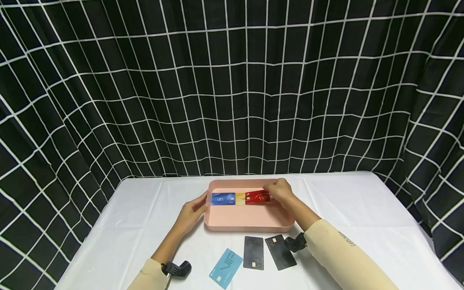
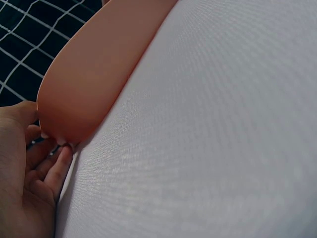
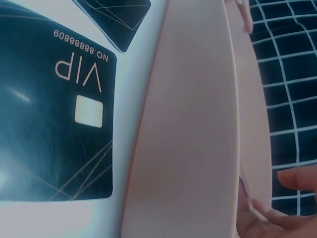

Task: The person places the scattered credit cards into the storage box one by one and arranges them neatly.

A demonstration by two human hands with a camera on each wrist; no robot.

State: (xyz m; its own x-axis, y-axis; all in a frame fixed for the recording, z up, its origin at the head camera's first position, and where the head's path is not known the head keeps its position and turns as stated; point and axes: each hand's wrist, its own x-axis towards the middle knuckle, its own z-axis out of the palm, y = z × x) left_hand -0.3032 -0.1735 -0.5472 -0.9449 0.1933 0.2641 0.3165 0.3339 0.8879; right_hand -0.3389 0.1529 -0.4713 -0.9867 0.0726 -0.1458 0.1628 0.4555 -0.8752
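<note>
A pink tray (image 1: pixel 250 228) holds a row of cards: a blue card (image 1: pixel 221 199) at the left, a yellow card (image 1: pixel 240 195) partly covered in the middle, and a red card (image 1: pixel 256 197), slightly tilted, overlapping it. My left hand (image 1: pixel 190 214) grips the tray's left end; in the left wrist view that hand (image 2: pixel 27 173) has its fingers at the tray corner (image 2: pixel 84 79). Over the tray's right part, my right hand (image 1: pixel 282 192) pinches the red card's right end. The right wrist view shows this hand (image 3: pixel 277 220) behind the tray wall (image 3: pixel 188 124), the red card hidden.
In front of the tray lie a light blue card (image 1: pixel 226 268), a dark card (image 1: pixel 253 253) and another black card (image 1: pixel 280 252) near the right wrist's camera. A black curtain with a white grid (image 1: pixel 235 100) hangs behind the white-covered table (image 1: pixel 145 209).
</note>
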